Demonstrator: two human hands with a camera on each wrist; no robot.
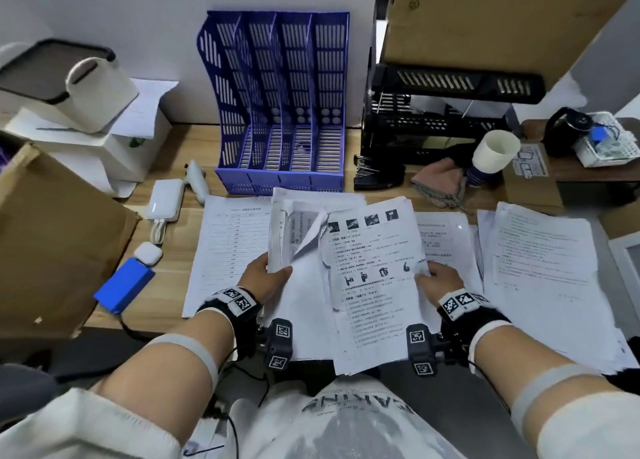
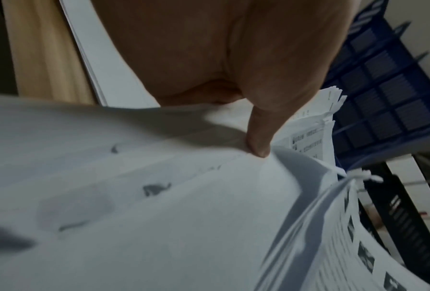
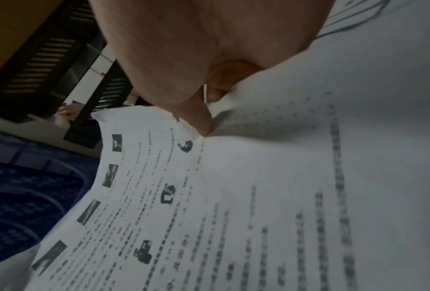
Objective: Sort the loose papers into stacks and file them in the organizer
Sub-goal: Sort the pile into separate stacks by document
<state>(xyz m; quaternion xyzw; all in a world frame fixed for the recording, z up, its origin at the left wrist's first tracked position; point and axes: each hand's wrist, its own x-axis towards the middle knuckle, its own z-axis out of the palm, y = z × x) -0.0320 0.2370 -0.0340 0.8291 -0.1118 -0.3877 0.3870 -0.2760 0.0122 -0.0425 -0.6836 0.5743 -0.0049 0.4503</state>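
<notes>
Seemingly 2 held bundles, 3 flat.

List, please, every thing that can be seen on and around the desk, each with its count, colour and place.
organizer: one, blue, four slots, back centre against the wall.
black trays: one stacked set, right of the organizer.
held papers: one printed sheaf, white, raised over the desk, one side in each hand.
paper stacks: several, white, flat on the desk.
cup: one, white, before the black trays.
cloth: one, pink, left of the cup.
power bank: one, white, left of the papers.
blue box: one, near left edge.
cardboard box: one, brown, far left.
left hand: grip on the left sheets.
right hand: grip on the right sheets.
</notes>
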